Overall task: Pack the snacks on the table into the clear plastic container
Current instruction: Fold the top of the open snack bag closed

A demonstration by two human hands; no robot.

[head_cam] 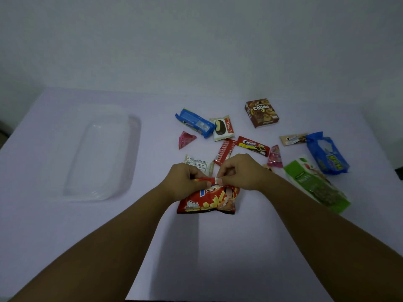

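A red potato chip bag (209,200) lies near the table's middle. My left hand (185,182) and my right hand (242,172) both pinch its top edge, thumbs close together. The clear plastic container (135,136) sits at the left with nothing in it. Beyond my hands lie a blue Oreo pack (194,122), a Choco Pie (223,127), a pink triangular candy (185,139), a brown Collon box (261,113) and a red Cream-O pack (253,146). A white wrapper (196,163) is partly hidden behind my left hand.
At the right lie a green nuts pack (316,184), a blue biscuit bag (327,153), a beige bar (293,138), a pink candy (275,156) and a red wafer pack (224,151). A white wall stands behind the table's far edge.
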